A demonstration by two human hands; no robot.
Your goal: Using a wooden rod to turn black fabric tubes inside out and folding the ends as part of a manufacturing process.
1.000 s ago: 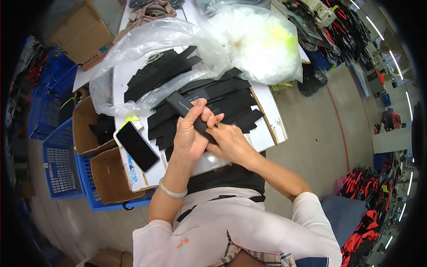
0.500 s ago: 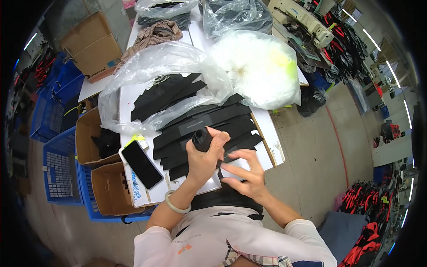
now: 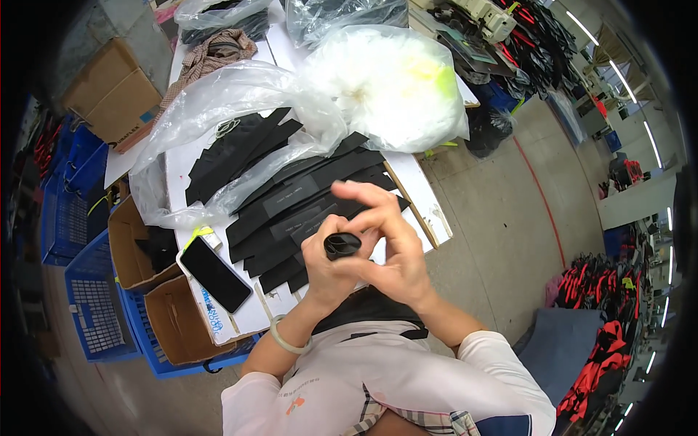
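A black fabric tube (image 3: 342, 245), with its hollow end facing up, is held over the front of the table. My left hand (image 3: 323, 265) is closed around its left side. My right hand (image 3: 400, 254) closes on the right side, the thumb along the near edge and a bent finger at the far edge, while the index finger sticks out. The tube's lower part is hidden by the hands. Just beyond the hands, several flat black fabric strips (image 3: 273, 236) lie overlapped in rows, some with grey printed patches.
A black-screened phone (image 3: 215, 273) lies at the table's left edge. Behind the strips are a crumpled clear plastic bag (image 3: 156, 171) and a stuffed white bag (image 3: 392, 87). Cardboard boxes (image 3: 182, 320) and blue crates (image 3: 94, 312) stand left. A sewing machine (image 3: 487, 18) is at far right.
My right hand has come up from beside the tube to close against it. The tube has tipped so its hollow end shows, and the view has shifted slightly.
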